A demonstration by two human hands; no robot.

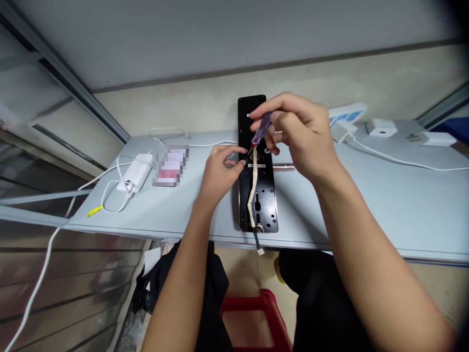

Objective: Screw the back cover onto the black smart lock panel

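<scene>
A long black panel [266, 200] with several holes lies lengthwise on the grey table [384, 205]. A beige sleeved cable [252, 188] runs down it and hangs over the front edge, ending in a small white plug [260, 252]. My right hand [300, 134] is closed on a small screwdriver [262, 129] with a clear purple and red handle, tip down on the panel's middle. My left hand [220, 171] rests at the panel's left edge, thumb and forefinger pinched close to the screwdriver tip; what they hold is too small to see.
A white charger [136, 172] with looped cable and a blurred pink object [170, 165] lie on the left. A white power strip [346, 115], adapters [381, 127] and a cable occupy the back right. A metal handle [284, 167] sticks out right of the panel. A red stool [256, 313] stands below.
</scene>
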